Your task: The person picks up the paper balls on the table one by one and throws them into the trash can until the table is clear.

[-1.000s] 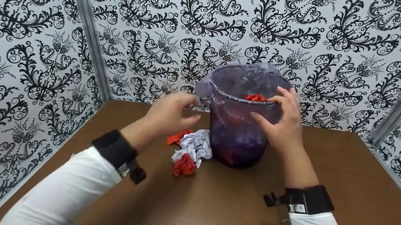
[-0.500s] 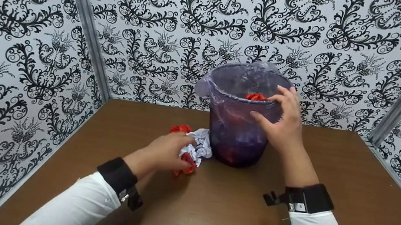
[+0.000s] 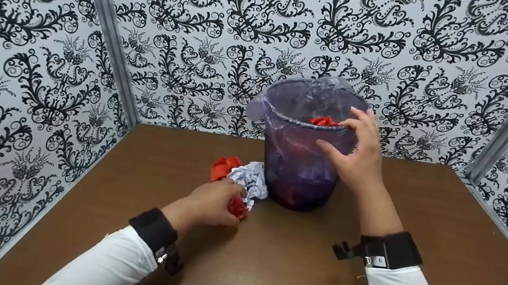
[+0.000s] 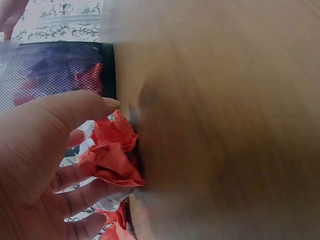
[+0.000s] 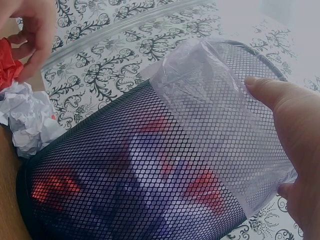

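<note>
On the table, my left hand [image 3: 210, 203] grips a crumpled red paper ball [image 3: 237, 208] between thumb and fingers. The left wrist view shows the thumb along the top of that ball [image 4: 112, 162], with the fingers behind and below it. Crumpled white paper [image 3: 252, 180] and another red paper ball [image 3: 224, 167] lie just beyond. My right hand [image 3: 360, 156] holds the near right rim of a dark mesh waste bin [image 5: 110, 170], thumb outside over the bag and fingers at the rim. Crumpled red paper [image 3: 322, 121] shows inside the bin.
A thin translucent purple bag [image 5: 200, 85] lines the bin and folds over its rim. The bin stands upright on the brown wooden table [image 3: 269, 267]. Black-and-white patterned walls [image 3: 185, 78] rise behind and on both sides.
My left hand has come down from beside the bin's rim to the paper on the table and taken hold of the near red ball. The right hand has stayed on the bin.
</note>
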Motion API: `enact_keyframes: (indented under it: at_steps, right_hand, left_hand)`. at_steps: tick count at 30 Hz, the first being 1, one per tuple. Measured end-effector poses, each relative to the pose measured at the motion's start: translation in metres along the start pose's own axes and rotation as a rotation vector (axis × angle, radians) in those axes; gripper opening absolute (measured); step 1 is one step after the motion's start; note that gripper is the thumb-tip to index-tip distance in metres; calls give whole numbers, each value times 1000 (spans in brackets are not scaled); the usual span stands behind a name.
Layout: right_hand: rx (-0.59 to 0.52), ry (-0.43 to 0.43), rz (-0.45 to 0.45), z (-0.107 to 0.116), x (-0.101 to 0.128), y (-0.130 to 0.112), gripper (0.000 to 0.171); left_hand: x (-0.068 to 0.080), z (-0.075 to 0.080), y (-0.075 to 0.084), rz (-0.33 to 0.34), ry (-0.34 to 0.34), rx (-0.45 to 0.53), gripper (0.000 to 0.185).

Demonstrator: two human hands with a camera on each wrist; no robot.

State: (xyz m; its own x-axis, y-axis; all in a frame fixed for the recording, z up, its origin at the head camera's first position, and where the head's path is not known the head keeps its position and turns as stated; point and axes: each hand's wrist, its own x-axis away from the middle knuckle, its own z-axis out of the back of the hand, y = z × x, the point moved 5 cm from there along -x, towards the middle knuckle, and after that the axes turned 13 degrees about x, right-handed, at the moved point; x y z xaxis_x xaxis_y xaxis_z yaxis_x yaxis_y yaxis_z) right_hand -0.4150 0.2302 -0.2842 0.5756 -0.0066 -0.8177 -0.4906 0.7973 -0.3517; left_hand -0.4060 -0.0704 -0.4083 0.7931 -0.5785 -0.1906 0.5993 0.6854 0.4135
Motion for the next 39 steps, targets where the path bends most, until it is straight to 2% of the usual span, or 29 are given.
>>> enact_keyframes:
  at_steps: [5, 15, 25, 39]
  right_hand:
    - [2, -2, -4, 1, -1, 0, 54]
    - [-8, 5, -13, 0, -1, 0, 54]
    - [4, -14, -31, 0, 0, 1, 55]
    - [4, -31, -45, 1, 1, 0, 55]
  left_hand:
    - [0, -2, -3, -14, 11, -10, 34]
    - [1, -8, -3, -10, -16, 91, 15]
    - [4, -9, -8, 54, -34, 70, 17]
    - [10, -5, -6, -37, 26, 100, 15]
